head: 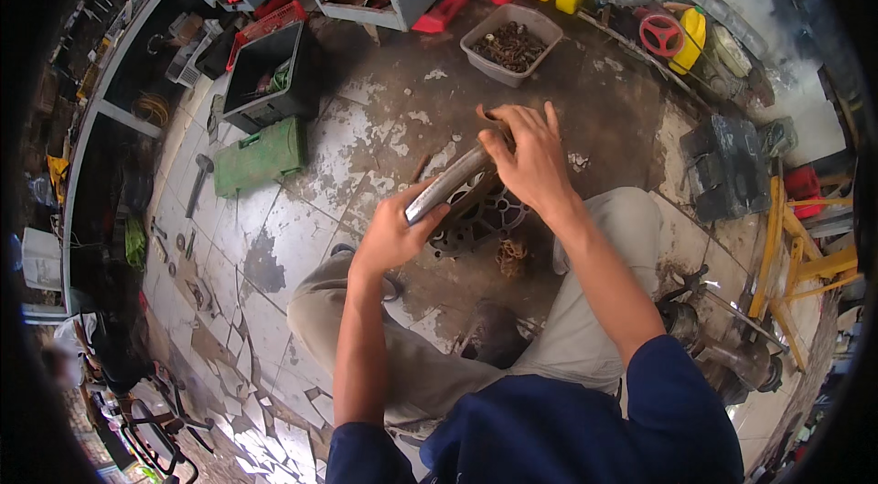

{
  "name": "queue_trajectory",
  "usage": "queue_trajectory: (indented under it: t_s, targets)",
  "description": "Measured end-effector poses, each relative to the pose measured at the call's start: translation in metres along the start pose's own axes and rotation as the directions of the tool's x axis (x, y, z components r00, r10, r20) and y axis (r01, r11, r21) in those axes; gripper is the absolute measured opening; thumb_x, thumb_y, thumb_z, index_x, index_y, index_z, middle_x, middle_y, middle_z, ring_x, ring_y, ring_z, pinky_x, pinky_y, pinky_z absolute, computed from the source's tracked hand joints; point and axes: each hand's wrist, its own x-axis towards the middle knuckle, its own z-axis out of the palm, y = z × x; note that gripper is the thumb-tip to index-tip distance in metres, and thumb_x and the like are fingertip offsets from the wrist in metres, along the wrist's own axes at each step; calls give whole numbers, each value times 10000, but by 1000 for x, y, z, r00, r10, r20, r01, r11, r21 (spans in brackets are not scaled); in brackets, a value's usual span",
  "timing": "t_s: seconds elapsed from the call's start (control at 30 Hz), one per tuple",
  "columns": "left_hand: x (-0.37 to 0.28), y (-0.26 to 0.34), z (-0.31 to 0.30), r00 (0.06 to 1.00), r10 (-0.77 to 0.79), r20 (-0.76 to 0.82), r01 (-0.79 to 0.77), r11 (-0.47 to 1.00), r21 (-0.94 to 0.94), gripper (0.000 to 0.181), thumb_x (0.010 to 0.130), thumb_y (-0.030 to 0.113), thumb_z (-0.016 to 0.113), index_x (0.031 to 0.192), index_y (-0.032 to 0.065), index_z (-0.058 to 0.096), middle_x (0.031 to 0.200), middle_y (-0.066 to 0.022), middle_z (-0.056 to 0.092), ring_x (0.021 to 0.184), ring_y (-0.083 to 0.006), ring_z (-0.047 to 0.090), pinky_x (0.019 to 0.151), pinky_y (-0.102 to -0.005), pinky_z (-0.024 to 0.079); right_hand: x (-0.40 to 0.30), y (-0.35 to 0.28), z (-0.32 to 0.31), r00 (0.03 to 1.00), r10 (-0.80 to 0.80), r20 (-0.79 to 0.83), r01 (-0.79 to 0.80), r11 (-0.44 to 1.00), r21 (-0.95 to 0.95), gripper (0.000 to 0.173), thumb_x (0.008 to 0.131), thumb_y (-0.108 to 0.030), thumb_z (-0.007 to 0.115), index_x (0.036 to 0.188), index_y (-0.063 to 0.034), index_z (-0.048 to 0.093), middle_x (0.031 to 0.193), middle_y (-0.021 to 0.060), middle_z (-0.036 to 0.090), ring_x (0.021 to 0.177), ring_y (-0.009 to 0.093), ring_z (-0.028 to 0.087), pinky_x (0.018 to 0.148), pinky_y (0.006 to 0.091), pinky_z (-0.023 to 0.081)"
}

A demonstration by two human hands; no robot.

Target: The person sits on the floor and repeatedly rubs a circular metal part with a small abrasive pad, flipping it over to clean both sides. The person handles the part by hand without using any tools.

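My left hand (392, 234) grips the near-left end of a curved grey metal part (449, 183), held tilted above the floor between my knees. It looks like a ring or disc seen nearly edge-on. My right hand (534, 153) is on its far end, thumb on the rim. A thin, curled brown piece (483, 113), possibly sandpaper, sticks out by the right fingers. Below the hands is a metal plate with several openings (483, 220), partly hidden. Whether it is separate from the held part is unclear. A brown tangled clump (511, 257) lies beside it.
A grey plastic tub (511, 76) of small rusty parts stands ahead. To the left are a black crate (257, 103), a green tool case (260, 158) and a hammer (199, 185). Right of my knee lies a greasy metal assembly (720, 350), near a yellow frame (768, 244).
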Motion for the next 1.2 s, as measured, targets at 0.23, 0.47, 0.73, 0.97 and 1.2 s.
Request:
queue_trajectory:
  t_s: [0.23,0.47,0.73,0.97,1.2]
  targets:
    - [-1,0,2,999,37,13,-37,999,-17,396,816,112,695,1200,15,702,927,-230,727,842,-251,717,807,-379,545,6,-10,-7,990,42,137,-28,995,-100,505,972,-520,608,1099,-39,695,1079,144,688,1103,336,626,1164,623,253]
    - [-3,-13,4,999,37,38,-38,998,42,335,889,186,755,1167,7,704,772,-155,702,655,-176,618,636,-353,504,5,-18,-10,979,-149,138,163,982,-97,844,904,-811,440,1041,-25,714,1069,169,700,1139,319,630,1177,613,227]
    - [-8,-12,1,1000,-21,12,21,1000,-16,503,872,180,731,1353,60,647,699,-257,588,589,-252,592,655,-395,524,-8,-49,12,916,-374,149,396,903,-169,806,946,-776,418,995,-31,724,1081,118,691,1174,303,580,1158,625,238]
    - [-3,-16,5,943,322,-88,-316,946,73,398,910,185,730,1271,28,672,800,-271,648,667,-348,625,685,-415,523,-11,-54,23,890,-437,133,449,889,-84,680,949,-699,505,993,-56,720,972,107,682,1059,317,613,1093,594,280]
    - [-8,-11,12,989,146,-27,-145,989,28,483,923,223,732,1382,109,638,703,-247,602,555,-315,570,653,-412,510,11,-12,-8,964,244,101,-226,960,-163,627,992,-630,479,1040,-52,717,1024,132,700,1111,311,620,1164,616,220]
